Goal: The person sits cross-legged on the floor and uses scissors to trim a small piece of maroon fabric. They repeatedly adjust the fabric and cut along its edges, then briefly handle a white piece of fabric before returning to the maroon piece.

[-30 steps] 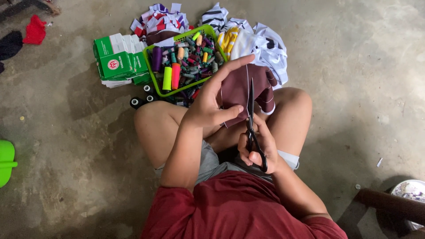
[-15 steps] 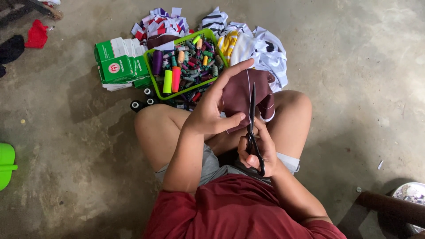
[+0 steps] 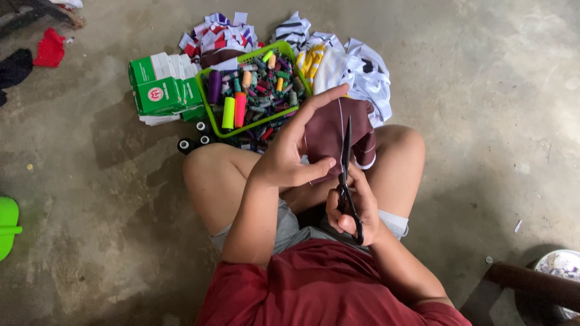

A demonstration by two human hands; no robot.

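A maroon cloth [image 3: 329, 136] is held by the left hand [image 3: 290, 154], fingers spread wide; black scissors [image 3: 346, 175], gripped in the right hand [image 3: 356, 208], are laid against it.

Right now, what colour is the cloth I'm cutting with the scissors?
Dark maroon cloth with thin white trim, held by the left hand; the head view shows it.

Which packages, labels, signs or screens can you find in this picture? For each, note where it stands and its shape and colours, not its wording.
Green and white cartons: on the concrete floor, left of the green basket of thread spools; boxy, stacked side by side.
Round label: on the front carton's face; a red and white circle.
No signs or screens are in view.
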